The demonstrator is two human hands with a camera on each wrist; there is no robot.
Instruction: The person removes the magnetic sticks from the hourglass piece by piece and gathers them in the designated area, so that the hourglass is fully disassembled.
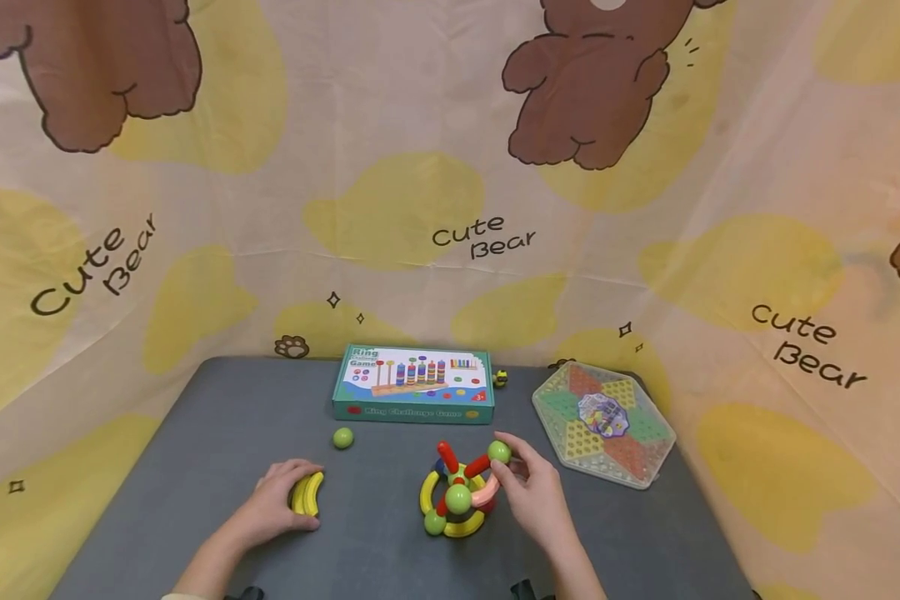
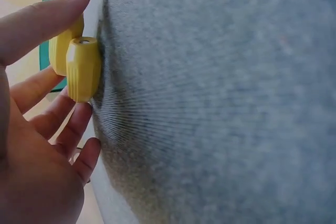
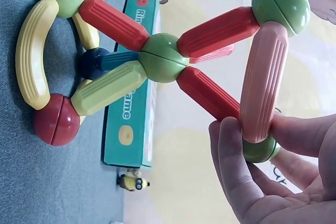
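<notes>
In the head view, my left hand [image 1: 276, 496] spans a pair of yellow curved magnetic sticks [image 1: 307, 494], fingers at the far end and thumb at the near one. The left wrist view shows these sticks [image 2: 84, 72] low against the table. My right hand [image 1: 531, 487] pinches a green ball [image 1: 498, 452] on an upper corner of a magnetic stick-and-ball structure [image 1: 458, 500]. A pink curved stick [image 3: 264, 82] bridges two upper green balls, its lower end between my right fingers. Red sticks [image 3: 220, 31] meet at a central green ball [image 3: 164, 57] above a yellow ring base [image 1: 465, 528].
A loose green ball [image 1: 342, 437] lies before the green Ring Challenge Game box [image 1: 412, 412]. Beside the box sits a small yellow figure [image 1: 501, 378]. A hexagonal Chinese checkers board [image 1: 656, 429] occupies the right back. Behind the grey table [image 1: 375, 558] hangs a bear-print cloth [image 1: 390, 292].
</notes>
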